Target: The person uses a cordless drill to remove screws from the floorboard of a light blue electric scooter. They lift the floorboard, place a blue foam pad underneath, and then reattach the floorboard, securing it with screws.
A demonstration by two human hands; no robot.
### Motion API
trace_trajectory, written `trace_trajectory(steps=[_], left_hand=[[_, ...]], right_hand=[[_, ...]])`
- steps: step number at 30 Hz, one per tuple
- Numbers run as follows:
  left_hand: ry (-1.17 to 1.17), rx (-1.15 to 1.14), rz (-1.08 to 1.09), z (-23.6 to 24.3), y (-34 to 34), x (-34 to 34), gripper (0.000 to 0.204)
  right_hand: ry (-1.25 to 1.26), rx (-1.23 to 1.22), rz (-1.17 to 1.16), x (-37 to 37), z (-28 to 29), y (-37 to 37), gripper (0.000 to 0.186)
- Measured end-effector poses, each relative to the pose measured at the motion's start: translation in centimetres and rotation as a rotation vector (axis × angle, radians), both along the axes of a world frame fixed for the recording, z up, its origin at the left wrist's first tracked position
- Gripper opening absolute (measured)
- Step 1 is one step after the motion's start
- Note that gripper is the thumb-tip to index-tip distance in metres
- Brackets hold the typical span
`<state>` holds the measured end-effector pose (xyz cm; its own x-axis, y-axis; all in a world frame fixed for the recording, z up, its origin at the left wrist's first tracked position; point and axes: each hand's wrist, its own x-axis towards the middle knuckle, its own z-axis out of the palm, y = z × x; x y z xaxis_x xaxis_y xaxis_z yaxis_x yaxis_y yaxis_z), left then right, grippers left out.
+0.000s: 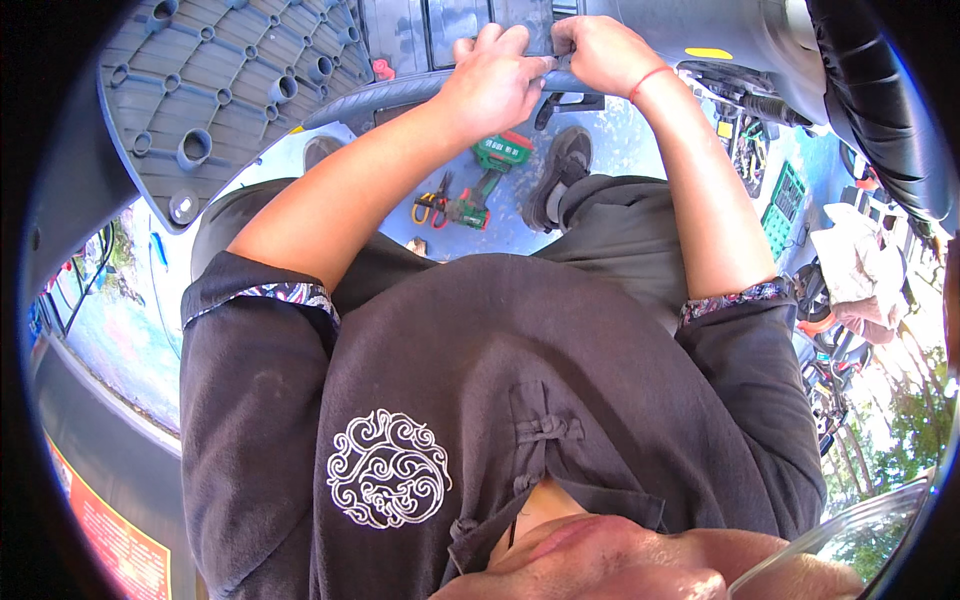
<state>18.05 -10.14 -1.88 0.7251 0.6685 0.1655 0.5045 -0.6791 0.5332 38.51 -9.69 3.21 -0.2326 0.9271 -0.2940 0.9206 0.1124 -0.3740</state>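
Observation:
My left hand [495, 80] is at a dark grey plastic panel [400, 30] at the top of the head view, fingers bent, index reaching right. My right hand [605, 60] is just right of it, fingers curled in at the same part. What either grips between the fingertips is too small and hidden to tell. A dark curved edge strip [360, 100] runs under my left hand. On the blue floor below lie a green-and-red power tool [495, 155] and cutters or pliers [430, 205] with yellow and orange handles.
A ribbed, holed plastic panel [235, 75] fills the upper left. A black padded part [865, 110] curves down the upper right. A green case [782, 205], pale cloth [855, 260] and cluttered tools lie to the right. My feet [560, 170] flank the floor tools.

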Motion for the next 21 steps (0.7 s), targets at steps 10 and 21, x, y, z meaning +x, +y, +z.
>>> trace_trajectory(steps=[10, 21], left_hand=[[0.096, -0.082, 0.056, 1.1, 0.3, 1.3, 0.033], [-0.214, -0.339, 0.158, 9.1, -4.0, -3.3, 0.030]], right_hand=[[0.019, -0.081, 0.005, -0.4, -0.6, -0.7, 0.033], [0.192, 0.477, -0.310, -2.8, 3.8, 2.4, 0.032]])
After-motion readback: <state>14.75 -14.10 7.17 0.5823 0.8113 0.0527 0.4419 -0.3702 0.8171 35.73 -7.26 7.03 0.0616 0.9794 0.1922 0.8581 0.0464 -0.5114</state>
